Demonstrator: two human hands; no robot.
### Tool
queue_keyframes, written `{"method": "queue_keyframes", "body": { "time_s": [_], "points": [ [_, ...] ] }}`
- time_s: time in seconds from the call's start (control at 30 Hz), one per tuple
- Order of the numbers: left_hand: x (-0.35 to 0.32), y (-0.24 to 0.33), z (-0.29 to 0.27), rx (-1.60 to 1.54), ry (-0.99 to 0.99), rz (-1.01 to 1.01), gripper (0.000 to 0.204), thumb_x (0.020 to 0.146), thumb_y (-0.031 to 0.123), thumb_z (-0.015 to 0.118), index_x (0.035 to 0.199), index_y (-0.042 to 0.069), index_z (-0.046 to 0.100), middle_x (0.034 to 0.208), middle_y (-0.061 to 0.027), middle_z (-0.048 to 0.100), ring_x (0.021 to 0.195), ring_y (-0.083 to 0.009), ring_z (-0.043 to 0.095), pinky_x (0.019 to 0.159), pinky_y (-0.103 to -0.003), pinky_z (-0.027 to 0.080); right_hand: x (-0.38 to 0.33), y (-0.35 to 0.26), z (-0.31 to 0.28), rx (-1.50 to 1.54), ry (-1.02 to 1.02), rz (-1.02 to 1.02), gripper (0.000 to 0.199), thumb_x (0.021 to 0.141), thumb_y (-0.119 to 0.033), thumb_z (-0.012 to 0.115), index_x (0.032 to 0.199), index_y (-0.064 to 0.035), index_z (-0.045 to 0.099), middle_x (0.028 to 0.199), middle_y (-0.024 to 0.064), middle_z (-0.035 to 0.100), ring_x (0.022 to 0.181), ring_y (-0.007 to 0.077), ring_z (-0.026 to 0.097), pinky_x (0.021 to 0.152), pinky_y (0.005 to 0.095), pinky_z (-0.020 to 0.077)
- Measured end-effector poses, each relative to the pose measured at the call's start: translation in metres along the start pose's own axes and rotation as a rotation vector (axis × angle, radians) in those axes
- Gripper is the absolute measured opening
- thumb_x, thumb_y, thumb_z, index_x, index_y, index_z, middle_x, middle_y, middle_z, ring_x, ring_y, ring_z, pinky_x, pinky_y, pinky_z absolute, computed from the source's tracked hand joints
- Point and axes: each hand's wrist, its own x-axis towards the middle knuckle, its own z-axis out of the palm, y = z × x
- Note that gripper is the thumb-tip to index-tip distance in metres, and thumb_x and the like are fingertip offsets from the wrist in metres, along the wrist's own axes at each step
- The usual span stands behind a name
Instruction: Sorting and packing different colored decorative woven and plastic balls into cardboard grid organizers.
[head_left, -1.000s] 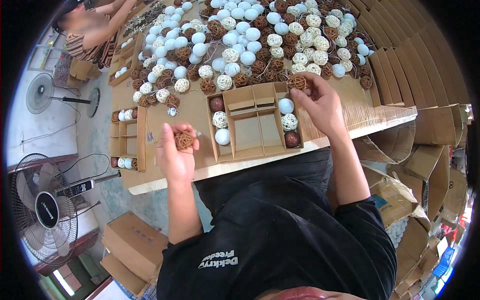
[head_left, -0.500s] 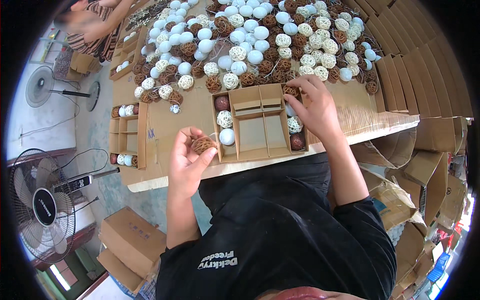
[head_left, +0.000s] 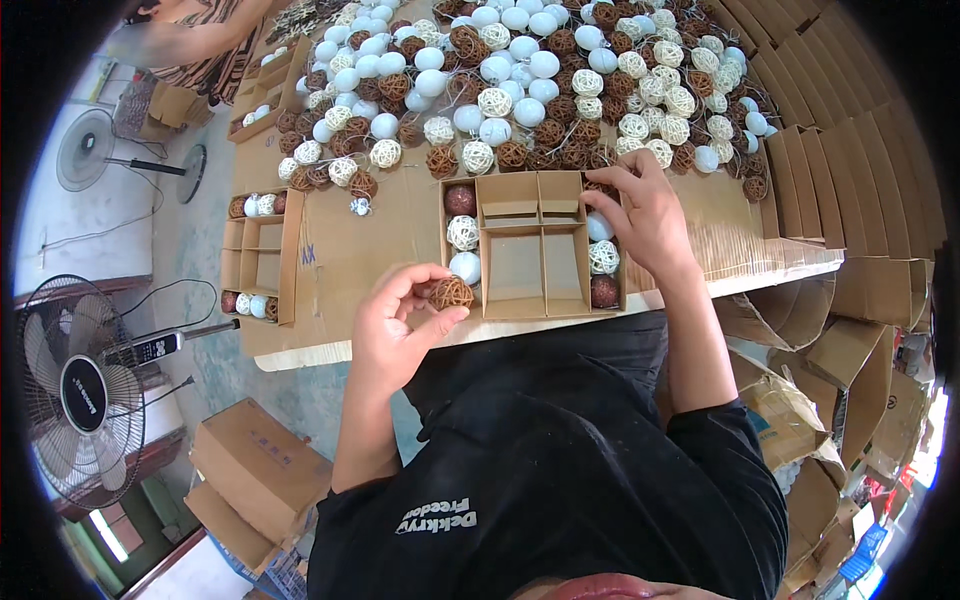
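Note:
My left hand [head_left: 405, 325] pinches a brown rattan ball [head_left: 453, 293] over the near left corner of a divided cardboard box [head_left: 515, 306]. The box's left column holds a glittery dark red ball [head_left: 460, 200], a white woven ball [head_left: 462, 233] and a pale smooth ball [head_left: 465, 267]. At the far right corner, the thumb and fingers of my right hand [head_left: 645, 215] close around another brown ball, mostly hidden by them. Below it in that column lie a pale smooth ball [head_left: 600, 227], a white woven ball [head_left: 603, 258] and a dark red ball [head_left: 604, 292].
Loose white, cream and brown balls on strings [head_left: 520, 90] cover the far table. A second partitioned box [head_left: 287, 255] with balls stands at left. Stacked cardboard trays [head_left: 830, 180] line the right. Fans [head_left: 85, 395] stand left of the table; another person [head_left: 205, 45] works at far left.
My left hand has moved right and slightly up with the brown ball, to the box's near left corner. My right hand stays at the far right corner. The whole view has shifted slightly.

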Motion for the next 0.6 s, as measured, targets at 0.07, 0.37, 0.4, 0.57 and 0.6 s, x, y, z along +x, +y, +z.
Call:
{"method": "queue_keyframes", "body": {
  "time_s": [0.07,0.37,0.4,0.57,0.6],
  "points": [
    [0.003,0.011,-0.001,0.395,-0.025,0.104,0.035,0.087,0.004,0.083,0.118,0.0,0.07,0.108,-0.0065,0.069,0.089,-0.0138,0.065,0.08,-0.028,0.055,-0.001,0.003,-0.001,0.016,0.01,-0.013,0.021,0.093,-0.023,0.078,0.11,-0.0099,0.078,0.097,0.0113,0.061,0.09,0.0311,0.064,0.078,0.0411,0.053],
    [-0.001,0.015,0.001,0.415,-0.09,-0.063,0.028,0.089,0.009,0.081,0.114,0.001,0.072,0.098,-0.004,0.065,0.073,-0.0104,0.056,0.068,-0.026,0.048,-0.01,0.019,0.009,0.203,0.076,0.016,0.021,0.099,-0.014,0.069,0.117,-0.0125,0.079,0.084,0.0092,0.061,0.079,0.025,0.062,0.072,0.036,0.05],
    [0.001,0.014,0.004,0.417,-0.09,-0.063,0.028,0.089,0.009,0.081,0.114,0.001,0.072,0.098,-0.004,0.065,0.073,-0.0104,0.056,0.068,-0.026,0.048,-0.01,0.019,0.01,0.221,0.07,0.022,0.02,0.099,-0.013,0.069,0.117,-0.0116,0.079,0.084,0.0091,0.062,0.08,0.0249,0.062,0.072,0.0358,0.05],
    [0.009,0.007,0.007,0.439,-0.088,-0.023,0.034,0.085,0.008,0.086,0.115,0.004,0.072,0.107,-0.0021,0.066,0.071,-0.0091,0.054,0.066,-0.025,0.047,-0.011,0.019,0.009,0.241,0.052,0.044,0.022,0.096,-0.012,0.074,0.117,-0.0101,0.079,0.086,0.0082,0.063,0.08,0.0223,0.062,0.073,0.0342,0.0501],
    [0.01,0.003,0.005,0.437,-0.102,0.02,0.036,0.083,0.008,0.087,0.115,0.005,0.072,0.108,-0.0018,0.066,0.071,-0.0092,0.054,0.067,-0.025,0.047,-0.011,0.019,0.008,0.261,0.048,0.049,0.022,0.095,-0.013,0.075,0.117,-0.0102,0.079,0.087,0.008,0.063,0.08,0.0218,0.062,0.073,0.0339,0.05]
  ]
}}
